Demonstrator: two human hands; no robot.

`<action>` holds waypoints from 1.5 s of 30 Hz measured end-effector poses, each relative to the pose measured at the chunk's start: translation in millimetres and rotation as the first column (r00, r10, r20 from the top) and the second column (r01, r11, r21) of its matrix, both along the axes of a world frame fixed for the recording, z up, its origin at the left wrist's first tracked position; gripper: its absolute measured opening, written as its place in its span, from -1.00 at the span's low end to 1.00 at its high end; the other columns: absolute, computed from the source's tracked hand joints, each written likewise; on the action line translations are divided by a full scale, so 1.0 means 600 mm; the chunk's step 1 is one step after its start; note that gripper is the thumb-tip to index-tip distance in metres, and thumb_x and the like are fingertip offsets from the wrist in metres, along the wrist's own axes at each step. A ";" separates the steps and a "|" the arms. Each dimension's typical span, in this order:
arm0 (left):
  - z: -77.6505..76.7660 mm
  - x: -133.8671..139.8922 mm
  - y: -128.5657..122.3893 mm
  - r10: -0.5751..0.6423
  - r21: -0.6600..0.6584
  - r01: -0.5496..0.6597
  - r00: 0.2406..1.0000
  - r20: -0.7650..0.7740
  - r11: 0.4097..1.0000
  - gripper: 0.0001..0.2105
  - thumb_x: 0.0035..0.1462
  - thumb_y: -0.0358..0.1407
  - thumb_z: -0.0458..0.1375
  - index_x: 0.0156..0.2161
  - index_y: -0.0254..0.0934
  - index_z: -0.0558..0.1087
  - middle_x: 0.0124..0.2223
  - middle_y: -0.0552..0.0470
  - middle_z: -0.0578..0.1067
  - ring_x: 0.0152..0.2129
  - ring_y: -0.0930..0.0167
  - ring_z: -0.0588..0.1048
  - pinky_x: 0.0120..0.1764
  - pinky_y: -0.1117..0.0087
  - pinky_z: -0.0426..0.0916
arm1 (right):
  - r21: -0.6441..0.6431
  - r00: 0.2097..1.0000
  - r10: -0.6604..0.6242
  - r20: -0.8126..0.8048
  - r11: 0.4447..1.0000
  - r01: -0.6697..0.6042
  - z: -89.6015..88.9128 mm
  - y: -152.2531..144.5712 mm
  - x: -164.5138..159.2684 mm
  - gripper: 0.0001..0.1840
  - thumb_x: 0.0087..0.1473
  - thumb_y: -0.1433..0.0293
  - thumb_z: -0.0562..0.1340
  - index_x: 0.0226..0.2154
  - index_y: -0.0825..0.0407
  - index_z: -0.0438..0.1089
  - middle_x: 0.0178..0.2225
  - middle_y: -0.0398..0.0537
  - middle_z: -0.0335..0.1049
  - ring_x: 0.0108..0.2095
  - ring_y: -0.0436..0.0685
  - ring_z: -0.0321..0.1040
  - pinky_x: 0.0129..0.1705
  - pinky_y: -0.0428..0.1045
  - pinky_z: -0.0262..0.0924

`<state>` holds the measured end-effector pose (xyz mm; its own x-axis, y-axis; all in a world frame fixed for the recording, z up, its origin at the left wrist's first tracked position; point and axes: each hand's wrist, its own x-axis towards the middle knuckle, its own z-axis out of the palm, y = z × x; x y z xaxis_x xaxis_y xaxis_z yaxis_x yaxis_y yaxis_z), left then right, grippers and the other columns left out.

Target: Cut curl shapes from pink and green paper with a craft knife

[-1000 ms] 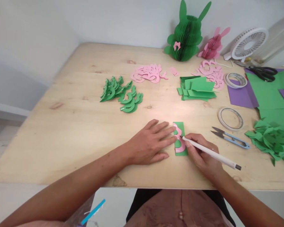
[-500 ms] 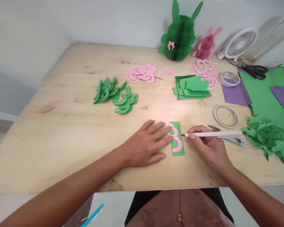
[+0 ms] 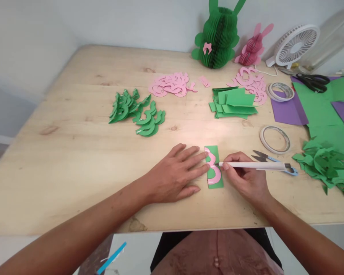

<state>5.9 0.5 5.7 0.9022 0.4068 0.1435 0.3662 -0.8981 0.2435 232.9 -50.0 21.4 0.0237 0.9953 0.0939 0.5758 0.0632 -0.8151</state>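
Note:
On the wooden table lies a green paper strip (image 3: 219, 151) with a pink curved paper cutout (image 3: 217, 176) on top of it. My left hand (image 3: 179, 173) is flat and open, its fingertips on the left edge of the cutout. Between the thumb and fingers of my right hand (image 3: 246, 177) is a white pen (image 3: 253, 165), held nearly level. The pen's dark tip meets the cutout's right edge near the notch between its two curves. Part of the cutout's left side is hidden under my fingers.
Green curved cutouts (image 3: 147, 122), pink cutouts (image 3: 172, 84) and stacked green strips (image 3: 236, 103) lie farther back. On the right are small scissors (image 3: 271, 159), tape rolls (image 3: 275, 139), green scraps (image 3: 328, 164) and black scissors (image 3: 312, 82). Paper rabbits (image 3: 218, 38) and a fan (image 3: 295, 46) stand behind.
My right hand has moved the pen slightly left, bringing its tip from the green strip to the pink cutout's edge. The left hand keeps its place; the view has shifted a little.

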 end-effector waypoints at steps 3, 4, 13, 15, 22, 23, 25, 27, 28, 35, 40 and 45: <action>-0.001 0.000 0.000 0.001 -0.009 -0.002 1.000 -0.019 1.000 -0.52 0.26 -0.07 0.01 0.22 -0.21 0.23 0.34 -0.08 0.14 0.23 0.11 0.11 0.20 -0.02 -0.03 | -0.002 1.000 0.013 0.008 1.000 -0.013 -0.001 0.000 0.000 -0.86 0.10 0.33 0.20 -0.45 0.02 0.35 -0.58 -0.20 0.29 -0.64 -0.07 0.13 -0.66 -0.14 0.04; -0.001 0.000 0.000 0.003 -0.010 -0.003 1.000 -0.020 1.000 -0.51 0.26 -0.07 0.02 0.23 -0.21 0.23 0.34 -0.08 0.14 0.23 0.11 0.10 0.20 -0.02 -0.03 | 0.000 1.000 0.017 0.006 1.000 -0.017 -0.001 0.000 0.000 -0.86 0.10 0.33 0.20 -0.45 0.02 0.35 -0.58 -0.21 0.28 -0.64 -0.07 0.13 -0.66 -0.14 0.04; -0.001 -0.001 0.000 0.004 -0.021 -0.004 1.000 -0.021 1.000 -0.51 0.25 -0.08 0.03 0.23 -0.20 0.23 0.35 -0.08 0.12 0.24 0.11 0.10 0.20 -0.02 -0.03 | -0.015 0.999 0.032 0.015 0.999 -0.032 -0.001 -0.001 0.000 -0.88 0.10 0.35 0.20 -0.44 0.02 0.35 -0.60 -0.23 0.27 -0.66 -0.07 0.12 -0.67 -0.14 0.01; -0.001 -0.001 0.000 0.002 -0.020 -0.002 1.000 -0.019 1.000 -0.51 0.25 -0.07 0.03 0.23 -0.20 0.23 0.35 -0.08 0.12 0.24 0.10 0.10 0.20 -0.02 -0.02 | -0.017 0.999 0.035 0.013 0.999 -0.035 -0.002 -0.001 -0.001 -0.88 0.10 0.35 0.20 -0.44 0.02 0.36 -0.59 -0.22 0.28 -0.65 -0.07 0.13 -0.66 -0.14 0.02; -0.002 -0.001 0.001 0.004 -0.024 -0.004 1.000 -0.019 1.000 -0.51 0.25 -0.08 0.04 0.23 -0.20 0.23 0.35 -0.08 0.13 0.24 0.10 0.10 0.20 -0.03 -0.02 | -0.018 0.999 0.027 0.026 0.999 -0.026 0.001 0.000 -0.001 -0.89 0.10 0.37 0.20 -0.44 0.02 0.36 -0.61 -0.23 0.27 -0.66 -0.08 0.10 -0.67 -0.14 -0.01; -0.002 -0.001 0.001 0.003 -0.028 -0.004 1.000 -0.025 1.000 -0.51 0.25 -0.08 0.03 0.23 -0.20 0.23 0.35 -0.08 0.12 0.24 0.10 0.10 0.20 -0.03 -0.02 | -0.014 0.999 0.029 0.025 0.999 -0.028 0.001 -0.001 -0.001 -0.90 0.10 0.38 0.20 -0.43 0.03 0.36 -0.61 -0.23 0.27 -0.66 -0.09 0.10 -0.68 -0.15 -0.02; -0.002 -0.001 0.001 -0.001 -0.034 0.000 0.999 -0.032 0.999 -0.50 0.26 -0.07 0.02 0.24 -0.20 0.22 0.35 -0.07 0.12 0.24 0.10 0.10 0.20 -0.04 -0.03 | -0.004 0.999 0.033 0.017 0.999 -0.033 0.001 -0.001 -0.002 -0.91 0.10 0.39 0.21 -0.43 0.03 0.36 -0.61 -0.24 0.26 -0.66 -0.09 0.10 -0.67 -0.15 -0.02; -0.002 -0.001 0.000 0.000 -0.035 -0.002 0.999 -0.032 0.999 -0.51 0.26 -0.07 0.01 0.24 -0.20 0.22 0.35 -0.06 0.11 0.24 0.10 0.09 0.20 -0.04 -0.03 | 0.001 0.999 0.034 0.011 0.999 -0.034 0.000 -0.001 -0.002 -0.92 0.09 0.41 0.21 -0.43 0.03 0.36 -0.61 -0.25 0.26 -0.66 -0.10 0.11 -0.67 -0.16 -0.02; -0.002 -0.001 0.000 0.003 -0.034 -0.004 1.000 -0.031 0.999 -0.51 0.26 -0.08 0.01 0.24 -0.20 0.23 0.35 -0.06 0.11 0.24 0.10 0.09 0.20 -0.04 -0.03 | 0.003 0.999 0.034 0.009 0.999 -0.034 -0.001 0.000 -0.002 -0.92 0.09 0.41 0.21 -0.43 0.03 0.36 -0.61 -0.25 0.26 -0.66 -0.10 0.11 -0.68 -0.16 -0.03; 0.000 0.000 0.000 0.006 -0.031 -0.006 1.000 -0.019 1.000 -0.52 0.25 -0.08 0.04 0.22 -0.20 0.25 0.34 -0.07 0.14 0.24 0.11 0.10 0.20 -0.03 -0.03 | 0.023 0.999 0.037 -0.008 0.999 -0.036 -0.005 0.001 0.000 -0.92 0.10 0.41 0.22 -0.43 0.02 0.35 -0.59 -0.24 0.27 -0.65 -0.09 0.13 -0.67 -0.16 0.00; -0.002 -0.001 0.000 0.007 -0.034 -0.007 1.000 -0.019 0.999 -0.51 0.25 -0.07 0.04 0.23 -0.19 0.24 0.35 -0.07 0.13 0.24 0.11 0.09 0.21 -0.03 -0.03 | 0.012 0.999 0.053 -0.004 0.999 -0.053 -0.004 0.000 0.000 -0.93 0.10 0.42 0.21 -0.42 0.03 0.36 -0.59 -0.24 0.27 -0.65 -0.10 0.13 -0.67 -0.17 -0.01; -0.001 -0.001 0.000 0.002 -0.043 -0.003 1.000 -0.027 0.999 -0.51 0.26 -0.07 0.02 0.23 -0.20 0.24 0.35 -0.06 0.12 0.24 0.10 0.09 0.21 -0.04 -0.05 | 0.020 0.999 0.045 0.007 0.999 -0.045 -0.002 -0.001 -0.001 -0.93 0.09 0.44 0.21 -0.42 0.03 0.35 -0.61 -0.25 0.26 -0.67 -0.11 0.11 -0.69 -0.17 -0.03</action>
<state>5.2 0.8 4.9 0.9043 0.4146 0.1020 0.3756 -0.8860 0.2719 232.6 -50.6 20.5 -0.0215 0.9933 0.1139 0.5772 0.1053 -0.8098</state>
